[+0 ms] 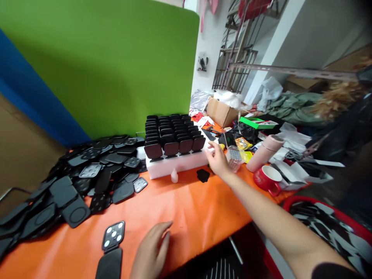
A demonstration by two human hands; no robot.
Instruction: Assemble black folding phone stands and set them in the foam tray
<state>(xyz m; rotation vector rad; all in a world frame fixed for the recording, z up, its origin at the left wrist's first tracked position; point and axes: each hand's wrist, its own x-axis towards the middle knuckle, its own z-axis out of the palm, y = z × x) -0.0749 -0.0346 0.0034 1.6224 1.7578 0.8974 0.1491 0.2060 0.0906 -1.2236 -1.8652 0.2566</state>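
The right hand (217, 159) reaches out on a straight arm, fingers loosely spread and empty, beside the white foam block (177, 162) that carries rows of glossy black rounded plastic pads (173, 135). The left hand (152, 252) lies flat and open on the smooth orange tablecloth (186, 209), holding nothing, just beside a flat black hinged plastic plate with pale round dots (112, 246).

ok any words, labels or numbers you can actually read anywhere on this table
None can be read.
Green box: any print too blurred to read.
Yellow snack packets: print too small and blurred.
Cardboard box: no legible marking.
Pink flask and red mug: no text visible.
Black parts in the white foam block, by the right hand: unmarked.
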